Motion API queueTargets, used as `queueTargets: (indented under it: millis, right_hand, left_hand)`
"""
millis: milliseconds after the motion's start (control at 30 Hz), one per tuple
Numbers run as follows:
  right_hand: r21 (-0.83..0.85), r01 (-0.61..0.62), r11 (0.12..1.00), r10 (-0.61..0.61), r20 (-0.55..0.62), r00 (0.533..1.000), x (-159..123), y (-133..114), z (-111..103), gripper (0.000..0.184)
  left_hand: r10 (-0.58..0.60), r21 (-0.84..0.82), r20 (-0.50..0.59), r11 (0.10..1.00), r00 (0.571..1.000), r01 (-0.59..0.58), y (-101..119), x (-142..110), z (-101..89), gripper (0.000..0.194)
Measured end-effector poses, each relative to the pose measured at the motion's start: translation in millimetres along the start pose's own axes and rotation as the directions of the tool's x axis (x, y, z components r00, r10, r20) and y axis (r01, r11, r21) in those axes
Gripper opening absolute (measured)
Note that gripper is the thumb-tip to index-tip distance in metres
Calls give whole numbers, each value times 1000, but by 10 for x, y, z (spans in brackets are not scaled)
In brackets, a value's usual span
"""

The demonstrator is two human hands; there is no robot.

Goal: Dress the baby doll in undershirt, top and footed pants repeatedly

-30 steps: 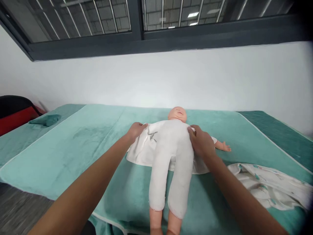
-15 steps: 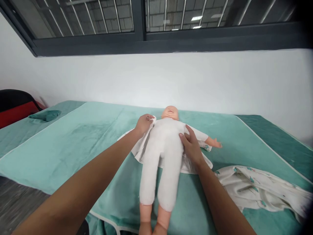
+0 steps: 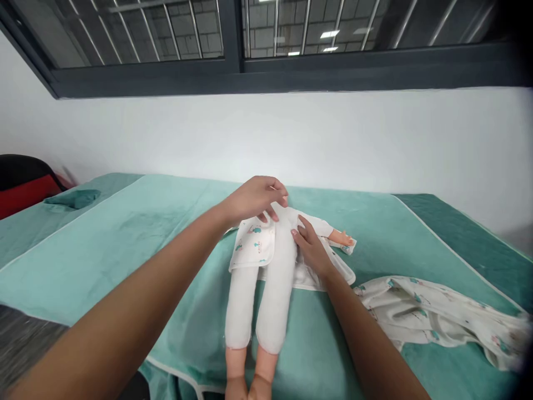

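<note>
A baby doll [image 3: 278,272] with a white cloth body lies on its back, its feet towards me. Beneath it is a white baby shirt [image 3: 252,244] with small green prints; the left front panel is folded over the doll's belly. My left hand [image 3: 264,199] is closed on that panel's upper edge at the chest and hides most of the doll's head. Against the doll's right-hand side in view rests my right hand [image 3: 312,247], thumb and forefinger apart. The other shirt panel lies spread under that hand, beside the doll's outstretched arm [image 3: 341,238].
Crumpled printed baby clothing [image 3: 441,316] lies on the green bed cover [image 3: 125,250] at the right. A white wall [image 3: 266,139] and a dark-framed window stand behind the bed. A red and black object [image 3: 25,186] is at the far left.
My left hand has lifted the shirt's left panel and carried it right, across the doll's body. My right hand stays at the doll's side; the doll appears slightly further left in view.
</note>
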State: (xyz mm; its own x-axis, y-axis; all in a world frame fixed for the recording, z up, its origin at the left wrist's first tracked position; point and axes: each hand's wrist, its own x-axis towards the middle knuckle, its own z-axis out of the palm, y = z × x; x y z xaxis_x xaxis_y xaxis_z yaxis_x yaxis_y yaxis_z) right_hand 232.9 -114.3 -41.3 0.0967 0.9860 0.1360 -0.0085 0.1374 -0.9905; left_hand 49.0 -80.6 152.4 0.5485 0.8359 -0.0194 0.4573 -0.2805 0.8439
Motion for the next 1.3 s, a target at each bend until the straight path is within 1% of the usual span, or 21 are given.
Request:
queueTargets:
  millis: [33,100,133,200,233,300,367,400,433,500,600,633,700,800,867,933,1000,1067,1100,1167,1300]
  right_hand:
    - [-11,13,1000,-14,-17,1000,-4,-2,-3,70]
    - [-55,28,998,-33,-97,995,-5,-14,-33,59]
    - [-76,29,997,-41,-159,986,-2,-25,-64,52]
    - [-105,49,993,-80,-319,944,11,-52,-157,38]
    - [-118,72,990,-114,-409,905,21,-64,-217,34]
    - [-147,115,982,-180,-575,798,49,-76,-348,28]
    - [-168,106,980,-194,-693,694,84,-65,-469,24]
    - [-169,81,982,-180,-728,661,100,-52,-516,23]
    - [-168,50,984,-160,-749,643,115,-38,-553,25]
    - [-178,3,984,-138,-753,643,134,-14,-596,29]
    - [-168,23,986,-139,-719,681,132,5,-639,34]
    - [-152,38,988,-136,-721,680,128,11,-665,34]
    - [-91,64,994,-110,-757,644,119,28,-751,33]
    - [65,108,992,-9,-818,576,108,62,-908,34]
    - [136,96,986,53,-804,592,99,70,-954,31]
    - [75,-26,997,73,-728,682,90,55,-912,27]
    - [-209,-190,959,27,-601,799,85,22,-804,27]
    - [-546,-270,793,-19,-465,885,85,-16,-683,31]
    - [-658,-273,702,-35,-414,910,87,-32,-634,33]
    - [-756,-272,596,-44,-369,928,99,-51,-575,34]
    - [-801,-262,538,-63,-348,935,152,-44,-567,35]
  left_hand:
    - [37,47,-81,998,996,-34,-66,17,61,22]
    - [112,232,-247,971,963,-53,-289,96,212,23]
    - [142,333,-281,942,949,-43,-419,148,292,24]
    - [183,448,-256,893,949,-51,-646,258,432,28]
    - [205,482,-227,873,952,-73,-722,313,486,30]
    - [218,522,-174,847,960,-97,-773,424,557,34]
    - [193,556,-120,826,974,-95,-711,549,605,36]
    - [179,577,-78,810,981,-102,-655,619,636,36]
    - [171,607,-15,784,985,-127,-594,694,681,37]
    - [167,684,170,689,971,-238,-484,854,826,37]
    - [133,760,431,479,892,-439,-405,1091,1136,37]
    - [129,769,472,423,872,-479,-401,1164,1232,35]
    - [134,776,510,356,850,-521,-411,1286,1358,35]
    - [174,786,486,343,857,-515,-425,1384,1335,42]
    - [230,811,406,355,884,-465,-419,1384,1221,38]
    - [276,848,296,364,914,-385,-406,1343,1094,33]
    - [296,873,225,361,928,-327,-394,1280,995,33]
    - [293,883,229,338,928,-325,-386,1211,934,32]
    - [288,884,247,324,925,-337,-384,1180,916,31]
    - [280,884,277,300,919,-358,-384,1130,897,29]
    - [281,885,289,285,915,-368,-382,1081,891,31]
